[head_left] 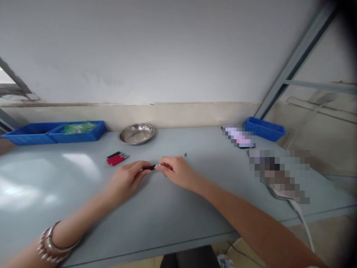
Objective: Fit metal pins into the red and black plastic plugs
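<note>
- Steel bowl: stands at the back of the desk, near the wall; its contents cannot be made out.
- Two blue trays at the back left, touching side by side: the left tray shows only a dark interior; the right tray holds green material.
- Third blue tray: at the back right corner; contents hidden.
- Left hand: rests low over the desk, palm turned inward, fingers curled shut around the left end of a small black tool.
- Right hand: meets the left at the desk centre; fingertips pinch the tool's metallic right end.
- Tool: lies level between both hands, just above the desk surface.
- Left wrist carries bracelets.
- Pens: a group of red and black ones lies just left of the hands, apart from them.
- Small dark part: sits just behind the right hand.
- Open desk surface lies left of and in front of the hands, up to the near edge.
- A white cable runs off the right edge.
</note>
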